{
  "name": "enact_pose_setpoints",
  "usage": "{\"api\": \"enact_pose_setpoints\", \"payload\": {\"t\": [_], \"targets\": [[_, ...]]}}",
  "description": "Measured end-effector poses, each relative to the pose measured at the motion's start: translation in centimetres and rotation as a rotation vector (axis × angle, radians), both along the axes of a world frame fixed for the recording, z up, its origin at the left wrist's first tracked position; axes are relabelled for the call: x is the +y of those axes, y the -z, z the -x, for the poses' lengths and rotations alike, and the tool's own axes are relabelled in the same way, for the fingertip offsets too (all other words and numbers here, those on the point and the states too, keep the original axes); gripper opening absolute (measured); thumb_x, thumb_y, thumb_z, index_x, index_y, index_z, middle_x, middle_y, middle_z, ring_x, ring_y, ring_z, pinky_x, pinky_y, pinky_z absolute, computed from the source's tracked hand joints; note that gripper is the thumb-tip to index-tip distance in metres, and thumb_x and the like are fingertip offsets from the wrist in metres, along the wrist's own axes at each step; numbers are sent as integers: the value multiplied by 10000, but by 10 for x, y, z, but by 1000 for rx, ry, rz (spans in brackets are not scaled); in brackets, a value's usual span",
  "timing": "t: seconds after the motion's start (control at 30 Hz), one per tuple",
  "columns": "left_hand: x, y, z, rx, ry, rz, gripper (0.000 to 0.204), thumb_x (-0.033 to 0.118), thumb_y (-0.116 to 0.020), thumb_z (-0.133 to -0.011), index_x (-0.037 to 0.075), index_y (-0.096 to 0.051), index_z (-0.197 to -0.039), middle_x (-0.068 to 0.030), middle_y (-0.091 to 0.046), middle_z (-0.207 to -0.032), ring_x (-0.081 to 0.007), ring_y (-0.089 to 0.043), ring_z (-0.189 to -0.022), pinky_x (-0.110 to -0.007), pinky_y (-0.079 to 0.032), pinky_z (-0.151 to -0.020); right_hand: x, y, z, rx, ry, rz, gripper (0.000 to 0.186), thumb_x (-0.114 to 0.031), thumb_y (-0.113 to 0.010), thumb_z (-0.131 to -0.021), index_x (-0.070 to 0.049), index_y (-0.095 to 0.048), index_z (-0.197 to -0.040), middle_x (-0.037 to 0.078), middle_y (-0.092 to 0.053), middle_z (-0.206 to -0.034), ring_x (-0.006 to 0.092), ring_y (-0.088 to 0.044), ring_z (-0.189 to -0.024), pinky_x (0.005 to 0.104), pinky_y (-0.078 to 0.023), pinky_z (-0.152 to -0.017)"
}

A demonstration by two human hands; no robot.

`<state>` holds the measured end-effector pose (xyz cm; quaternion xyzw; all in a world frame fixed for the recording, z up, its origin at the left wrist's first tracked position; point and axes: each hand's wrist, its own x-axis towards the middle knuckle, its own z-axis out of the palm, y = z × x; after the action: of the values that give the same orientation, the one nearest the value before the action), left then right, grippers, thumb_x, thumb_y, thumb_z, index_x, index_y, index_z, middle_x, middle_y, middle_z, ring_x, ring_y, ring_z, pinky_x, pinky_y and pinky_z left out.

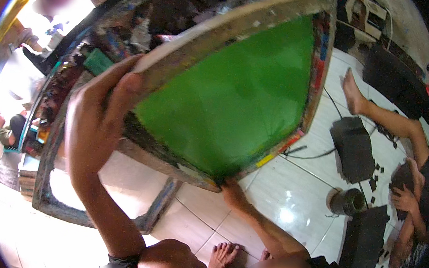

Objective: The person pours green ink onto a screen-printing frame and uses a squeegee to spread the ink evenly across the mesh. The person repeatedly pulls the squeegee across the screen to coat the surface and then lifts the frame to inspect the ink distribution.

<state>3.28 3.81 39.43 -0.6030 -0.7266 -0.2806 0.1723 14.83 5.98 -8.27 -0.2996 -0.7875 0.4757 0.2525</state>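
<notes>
A silk-screen printing frame (232, 101), its mesh coated green and its wooden border stained with paint, is held up tilted before me. My left hand (100, 111) is wrapped round its left corner, thumb on the near side. Down at the lower corner, my right hand (231, 190) grips the wood from below; its fingers are partly hidden by the frame. Behind my left forearm a second frame (72, 212) with pale mesh stands lower, its border dark and worn.
On the white tiled floor (282, 189) at right lie black sheets (353, 149), small black scraps, a cable and a dark can (348, 202). A co-worker (411, 187) sits there, legs bare. Cluttered shelving (187, 7) runs along the back; a white device (366, 15) stands far right.
</notes>
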Motion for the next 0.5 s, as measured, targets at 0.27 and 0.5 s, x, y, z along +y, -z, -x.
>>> {"api": "enact_pose_setpoints", "payload": {"t": [0.27,0.5], "targets": [[-7,-2,3,13,101,23,420,346,-575,-984,4,-668,-1208,-204,-723,-979,-259,-714,-887,-366,-526,-828,-4,-7,-99,693,-110,1554,303,-58,-618,-915,67,-606,-1191,130,-685,-1098,237,-665,-977,377,-532,-891],[-27,11,-13,162,80,-58,329,357,-638,-869,59,-699,-996,-113,-689,-838,-337,-685,-858,-413,-535,-776,25,-138,-187,1094,41,1256,385,-28,-614,-868,66,-576,-1239,141,-675,-1112,260,-656,-1000,400,-514,-930]]}}
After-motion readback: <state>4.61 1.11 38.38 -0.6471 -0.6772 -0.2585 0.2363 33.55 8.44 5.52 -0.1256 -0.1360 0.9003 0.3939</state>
